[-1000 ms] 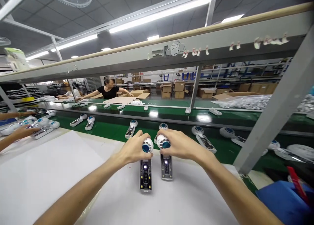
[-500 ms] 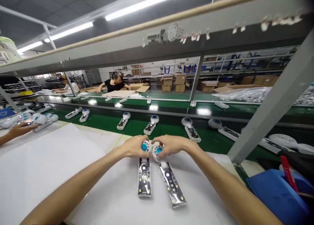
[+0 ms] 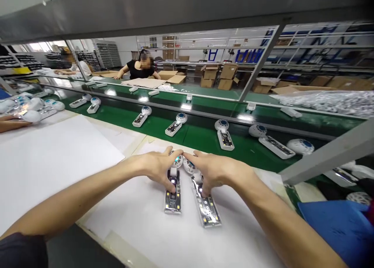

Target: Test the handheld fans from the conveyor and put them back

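Note:
Two electronic devices lie side by side on the white worktop, each with a round white vented head and a clear-covered circuit-board handle. On the left device (image 3: 173, 202), my left hand (image 3: 154, 167) spreads its fingers over the head, with its thumb on the lit panel. A cyan glow shows in that head. My right hand (image 3: 219, 172) spans the right device (image 3: 210, 214) likewise, thumb on its panel and fingers at its head. The fingertips of both hands come close together between the heads. Neither device is lifted. The fingers partly cover both heads.
Several similar devices lie on the green conveyor belt (image 3: 198, 143) ahead. A white sheet (image 3: 58, 155) lies to my left, near a co-worker's hand (image 3: 14, 124) at a pile of devices. A slanted metal post (image 3: 327, 151) and a blue bin (image 3: 336, 229) stand at right.
Both hands have shifted from gripping around the heads to lying spread, thumbs moved down onto the handle panels. The camera view has tilted downward. A cyan glow now shows in the left head.

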The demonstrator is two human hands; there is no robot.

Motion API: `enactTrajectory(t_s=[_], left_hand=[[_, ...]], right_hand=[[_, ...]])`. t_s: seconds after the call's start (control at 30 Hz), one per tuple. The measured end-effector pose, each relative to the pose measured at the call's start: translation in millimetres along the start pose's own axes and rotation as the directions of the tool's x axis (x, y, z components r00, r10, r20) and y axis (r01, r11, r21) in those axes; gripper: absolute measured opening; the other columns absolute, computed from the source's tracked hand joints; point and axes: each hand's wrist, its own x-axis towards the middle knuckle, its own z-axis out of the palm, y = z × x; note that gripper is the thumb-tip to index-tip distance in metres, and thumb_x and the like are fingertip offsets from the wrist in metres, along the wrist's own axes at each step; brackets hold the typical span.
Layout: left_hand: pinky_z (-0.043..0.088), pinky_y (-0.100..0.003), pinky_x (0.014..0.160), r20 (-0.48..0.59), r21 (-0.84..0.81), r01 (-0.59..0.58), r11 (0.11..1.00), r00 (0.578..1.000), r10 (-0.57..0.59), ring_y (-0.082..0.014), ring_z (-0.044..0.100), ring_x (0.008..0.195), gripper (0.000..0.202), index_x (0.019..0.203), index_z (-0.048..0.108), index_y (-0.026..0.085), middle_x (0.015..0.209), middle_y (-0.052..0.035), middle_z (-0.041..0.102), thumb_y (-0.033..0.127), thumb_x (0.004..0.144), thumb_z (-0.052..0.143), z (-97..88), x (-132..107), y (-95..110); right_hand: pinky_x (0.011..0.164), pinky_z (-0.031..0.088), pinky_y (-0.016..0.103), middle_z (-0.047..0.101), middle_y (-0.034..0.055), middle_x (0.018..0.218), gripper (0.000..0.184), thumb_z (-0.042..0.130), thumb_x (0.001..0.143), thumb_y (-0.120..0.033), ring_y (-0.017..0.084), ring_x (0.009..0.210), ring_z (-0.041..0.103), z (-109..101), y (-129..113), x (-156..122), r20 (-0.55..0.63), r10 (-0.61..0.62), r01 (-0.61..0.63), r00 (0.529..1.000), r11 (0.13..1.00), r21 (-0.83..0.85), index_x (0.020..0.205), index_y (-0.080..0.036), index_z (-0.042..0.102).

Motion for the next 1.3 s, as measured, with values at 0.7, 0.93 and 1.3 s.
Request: enactTrajectory(t_s=[0.7,0.93,1.3], left_hand=[[0.054,-0.052,0.085,0.056,0.101,0.097,0.99,0.993,-0.103,-0.048,0.065,0.107,0.129,0.158,0.027,0.029,0.158,-0.0257,0.031,0.043,0.046,0.091,-5.4,6.9,24.9],[0.056,-0.047,0.083,0.098,0.153,0.053,0.987,0.993,-0.068,-0.0424,0.065,0.108,0.126,0.158,0.02,0.028,0.155,-0.0238,0.034,0.055,0.054,0.085,-8.5,4.7,22.7],[0.057,-0.048,0.079,0.107,0.166,0.027,0.986,0.993,-0.045,-0.0415,0.066,0.102,0.122,0.156,0.023,0.025,0.144,-0.0213,0.043,0.056,0.055,0.084,-10.9,2.3,22.9]], right_hand=[[0.093,0.055,0.045,-0.004,0.0235,0.167,0.145,0.092,0.06,-0.023,0.043,0.12,0.063,14.9,-14.9,-9.7,0.155,0.155,-0.113,0.976,0.961,-0.252,0.162,-0.031,-0.011],[0.087,0.058,0.043,0.001,0.0227,0.168,0.145,0.091,0.06,-0.026,0.04,0.112,0.067,14.1,-14.0,-8.3,0.162,0.148,-0.102,0.976,0.959,-0.263,0.161,-0.032,-0.012],[0.094,0.056,0.044,-0.005,0.0263,0.166,0.144,0.09,0.062,-0.023,0.041,0.118,0.064,13.4,-14.1,-9.0,0.174,0.126,-0.082,0.977,0.967,-0.239,0.161,-0.028,-0.013]])
